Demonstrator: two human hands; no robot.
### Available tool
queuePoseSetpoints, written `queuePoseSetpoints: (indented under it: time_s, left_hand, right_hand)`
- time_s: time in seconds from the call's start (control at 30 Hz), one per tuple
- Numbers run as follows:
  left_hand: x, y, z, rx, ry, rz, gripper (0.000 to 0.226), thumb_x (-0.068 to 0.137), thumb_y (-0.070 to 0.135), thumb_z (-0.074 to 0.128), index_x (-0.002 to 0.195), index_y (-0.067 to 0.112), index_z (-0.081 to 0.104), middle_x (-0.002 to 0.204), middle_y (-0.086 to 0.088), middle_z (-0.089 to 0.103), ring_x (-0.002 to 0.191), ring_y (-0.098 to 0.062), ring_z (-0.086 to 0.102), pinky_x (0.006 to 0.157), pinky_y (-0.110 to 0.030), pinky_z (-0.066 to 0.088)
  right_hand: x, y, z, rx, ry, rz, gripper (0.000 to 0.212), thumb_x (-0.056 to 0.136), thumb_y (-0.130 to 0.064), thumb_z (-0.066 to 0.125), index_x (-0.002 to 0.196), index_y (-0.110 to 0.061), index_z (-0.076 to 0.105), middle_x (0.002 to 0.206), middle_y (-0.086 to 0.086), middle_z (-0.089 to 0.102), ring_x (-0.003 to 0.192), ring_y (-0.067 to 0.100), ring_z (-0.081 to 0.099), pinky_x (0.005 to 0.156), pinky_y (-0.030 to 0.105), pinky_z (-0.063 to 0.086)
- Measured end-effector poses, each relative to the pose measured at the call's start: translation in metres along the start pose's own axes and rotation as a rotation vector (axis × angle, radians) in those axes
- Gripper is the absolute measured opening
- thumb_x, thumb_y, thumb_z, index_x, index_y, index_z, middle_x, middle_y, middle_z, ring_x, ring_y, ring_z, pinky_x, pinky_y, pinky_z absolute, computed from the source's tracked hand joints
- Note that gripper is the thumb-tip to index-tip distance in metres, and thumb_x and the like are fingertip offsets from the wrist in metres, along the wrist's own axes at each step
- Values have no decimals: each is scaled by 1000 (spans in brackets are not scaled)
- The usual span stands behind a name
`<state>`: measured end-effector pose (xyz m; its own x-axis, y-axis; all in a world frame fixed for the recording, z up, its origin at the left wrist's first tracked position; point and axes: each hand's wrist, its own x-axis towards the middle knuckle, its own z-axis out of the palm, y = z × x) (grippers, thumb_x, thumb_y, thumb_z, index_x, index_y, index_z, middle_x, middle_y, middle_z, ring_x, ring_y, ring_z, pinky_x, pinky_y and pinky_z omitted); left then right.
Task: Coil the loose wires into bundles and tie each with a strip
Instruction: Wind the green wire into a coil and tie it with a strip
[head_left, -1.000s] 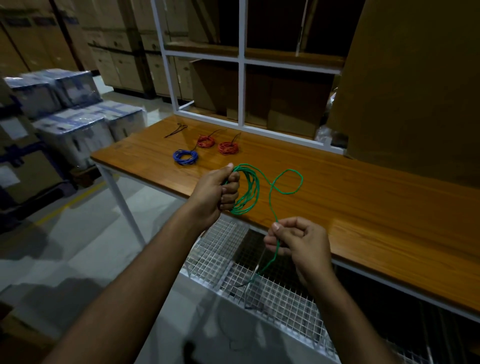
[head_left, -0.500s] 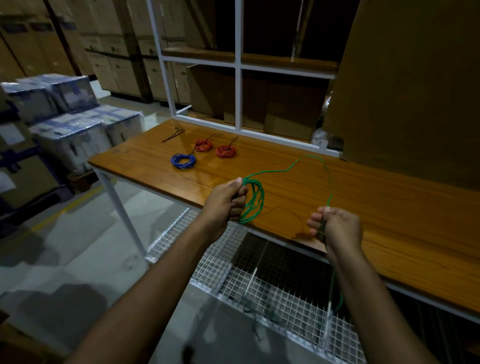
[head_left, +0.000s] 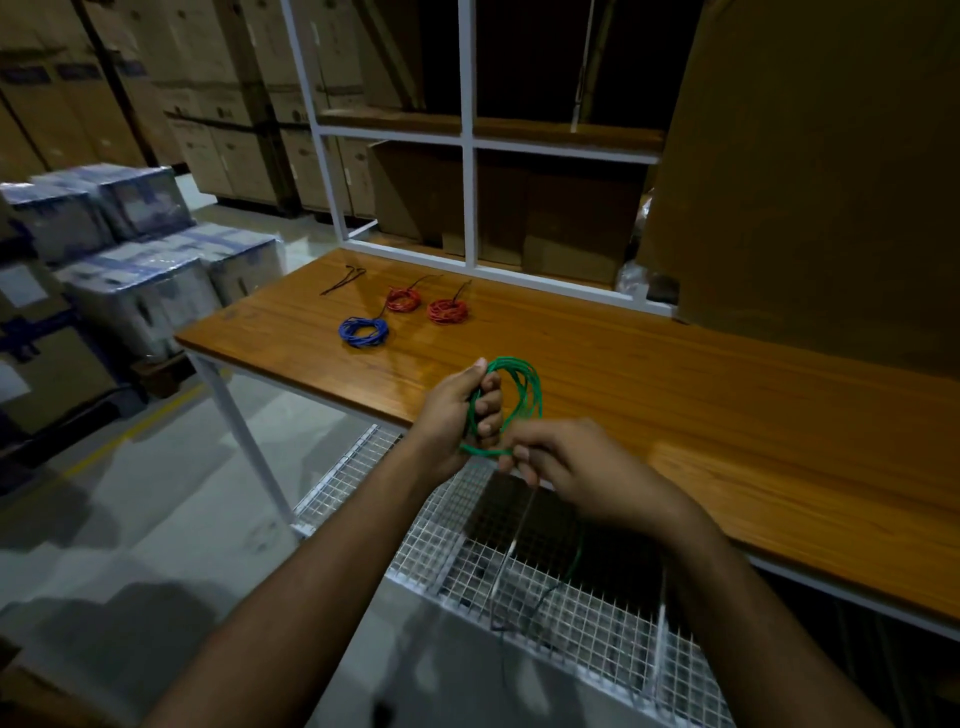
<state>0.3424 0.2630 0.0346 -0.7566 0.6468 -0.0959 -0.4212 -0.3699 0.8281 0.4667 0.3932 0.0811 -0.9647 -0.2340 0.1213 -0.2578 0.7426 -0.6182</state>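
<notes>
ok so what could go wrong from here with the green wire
1. The left hand pinches the green coil at one side only; if that grip eases, the loops may spring apart.
2. The wire's loose tail hangs below the right hand over the wire mesh shelf and could snag there.
3. The black strips lie at the far end of the wooden table, so reaching for one may loosen the coil.

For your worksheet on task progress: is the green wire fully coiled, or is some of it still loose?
Partly coiled. The left hand grips several loops of green wire, while a loose tail runs through the right hand and hangs below.
</notes>
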Motion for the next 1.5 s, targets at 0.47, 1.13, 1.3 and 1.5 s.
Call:
queuePoseSetpoints:
  time_s: [0.47, 1.13, 1.3, 1.5]
  left_hand:
    - [-21, -7, 16, -263, -313, -223, 37, 103, 36, 35, 74, 16, 48, 50, 8, 37, 34, -2, 30, 35, -17, 22]
    - [1, 26, 4, -116, 1, 2, 38, 107, 38, 31, 74, 20, 40, 48, 7, 32, 34, -3, 27, 33, -16, 22]
    - [-2, 1, 10, 31, 50, 1, 39, 106, 39, 36, 75, 16, 45, 56, 1, 43, 48, -13, 41, 48, -22, 37]
    - [-15, -18, 29, 27, -65, -126, 37, 107, 34, 33, 82, 12, 48, 55, 1, 44, 37, -6, 33, 37, -16, 26]
  right_hand:
    - [21, 63, -30, -245, 588, 279, 35, 95, -49, 58, 72, -22, 61, 62, -5, 58, 57, 12, 54, 50, 33, 43]
    - [-31, 4, 23, 207, -55, 161, 20, 96, -8, 56, 108, -19, 68, 88, -10, 73, 78, -5, 67, 73, 20, 54]
    - [-25, -9, -5, -54, 424, -63, 25, 93, -6, 61, 108, -24, 70, 94, -16, 67, 77, -14, 59, 67, 4, 44]
    - [0, 23, -19, -583, 691, 43, 32, 94, -49, 58, 82, -20, 60, 69, -3, 59, 60, 17, 57, 48, 32, 46]
